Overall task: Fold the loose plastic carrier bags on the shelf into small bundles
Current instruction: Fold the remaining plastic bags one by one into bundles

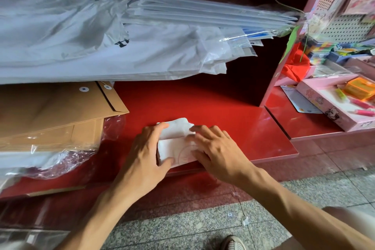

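A white plastic carrier bag (176,144), folded into a small flat rectangle with a faint pink print, lies at the front edge of the red shelf (233,119). My left hand (145,154) lies on its left side, fingers over the top corner and thumb under the lower edge. My right hand (215,148) presses flat on its right side with straight fingers. A large pile of loose white plastic bags (85,46) fills the back left of the shelf.
Brown paper envelopes (56,111) in clear wrap sit at the left. Clear plastic sleeves (203,12) lie behind. A pink display (332,99) with stationery stands at the right. Below is a speckled stone floor (203,227) and my shoe (233,243).
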Demonstrator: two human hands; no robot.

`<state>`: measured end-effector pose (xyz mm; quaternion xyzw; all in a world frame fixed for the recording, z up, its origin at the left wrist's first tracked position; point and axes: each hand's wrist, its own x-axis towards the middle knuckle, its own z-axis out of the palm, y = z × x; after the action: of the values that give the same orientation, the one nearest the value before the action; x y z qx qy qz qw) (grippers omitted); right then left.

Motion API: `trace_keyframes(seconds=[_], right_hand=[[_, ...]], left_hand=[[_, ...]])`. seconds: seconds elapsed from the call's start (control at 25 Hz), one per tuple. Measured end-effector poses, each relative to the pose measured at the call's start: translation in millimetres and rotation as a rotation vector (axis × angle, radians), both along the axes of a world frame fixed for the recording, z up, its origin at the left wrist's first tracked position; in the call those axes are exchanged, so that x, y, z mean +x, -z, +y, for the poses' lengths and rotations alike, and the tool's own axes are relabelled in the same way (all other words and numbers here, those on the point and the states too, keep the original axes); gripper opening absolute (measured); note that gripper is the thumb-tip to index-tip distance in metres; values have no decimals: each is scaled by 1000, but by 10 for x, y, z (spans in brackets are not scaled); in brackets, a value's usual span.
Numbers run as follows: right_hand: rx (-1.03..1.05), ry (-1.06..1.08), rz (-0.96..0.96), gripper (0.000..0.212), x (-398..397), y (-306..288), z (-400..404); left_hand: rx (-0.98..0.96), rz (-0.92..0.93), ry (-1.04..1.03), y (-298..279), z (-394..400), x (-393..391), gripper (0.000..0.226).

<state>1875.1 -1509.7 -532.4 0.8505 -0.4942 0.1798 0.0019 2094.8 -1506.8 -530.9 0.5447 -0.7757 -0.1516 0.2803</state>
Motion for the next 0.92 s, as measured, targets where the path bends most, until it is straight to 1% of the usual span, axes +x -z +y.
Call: trace_keyframes(seconds=[0.04, 0.08, 0.16, 0.2, 0.24, 0.28, 0.32, 0.36, 0.4, 0.44, 0.48, 0.52, 0.56, 0.6, 0.64, 0.68, 0.72, 0.76, 0.8, 0.84, 0.92], right_hand=[[39, -62, 57, 45, -26, -11, -4], [103, -93, 109, 55, -48, -52, 4], [169, -109, 235, 73, -116, -74, -10], [158, -116, 257, 73, -131, -73, -20], [149, -134, 198, 62, -130, -68, -24], [141, -160, 64, 44, -118, -77, -27], [162, -184, -85, 25, -107, -90, -36], [224, -164, -228, 23, -96, -106, -62], [302, -113, -361, 33, -87, -100, -77], [371, -44, -463, 38, -66, -101, -73], [398, 30, -540, 36, -39, -92, -76], [397, 110, -569, 27, -3, -72, -79], [370, 188, -531, 20, 44, -41, -85], [333, 260, -429, 25, 98, -31, -78], [289, 307, -287, 34, 143, -24, -67], [251, 324, -169, 38, 175, -17, -64], [233, 318, -115, 39, 204, -20, -63], [252, 301, -118, 36, 229, -33, -75], [284, 284, -170, 30, 247, -53, -95], [339, 267, -273, 23, 266, -83, -114], [443, 243, -554, 22, 310, -135, -163]], left_hand=[[-62, -91, 68, 4, -12, 33, 60], [-79, -196, 126, 4, -17, 54, 61], [-15, -402, 179, -9, -16, 78, 84], [13, -468, 200, -11, 1, 88, 92], [9, -462, 211, -2, 5, 94, 92], [2, -378, 205, -26, 17, 85, 82], [-10, -250, 168, -58, 19, 77, 65], [17, -133, 113, -98, 15, 75, 48], [49, -36, 61, -114, -5, 79, 37], [74, 30, 25, -108, -32, 75, 35], [90, 66, -6, -83, -52, 59, 37], [114, 81, -34, -64, -56, 31, 41], [105, 33, -65, -28, -56, 5, 45], [78, -90, -82, 4, -56, -24, 47], [39, -215, -85, 59, -68, -42, 47], [-16, -283, -64, 97, -79, -41, 46], [-64, -286, -43, 134, -107, -23, 39], [-32, -229, -37, 106, -127, -6, 24], [6, -149, -28, 68, -148, 12, 9], [70, -50, -31, -2, -149, 18, 8], [166, 184, -79, -125, -109, 52, 11]])
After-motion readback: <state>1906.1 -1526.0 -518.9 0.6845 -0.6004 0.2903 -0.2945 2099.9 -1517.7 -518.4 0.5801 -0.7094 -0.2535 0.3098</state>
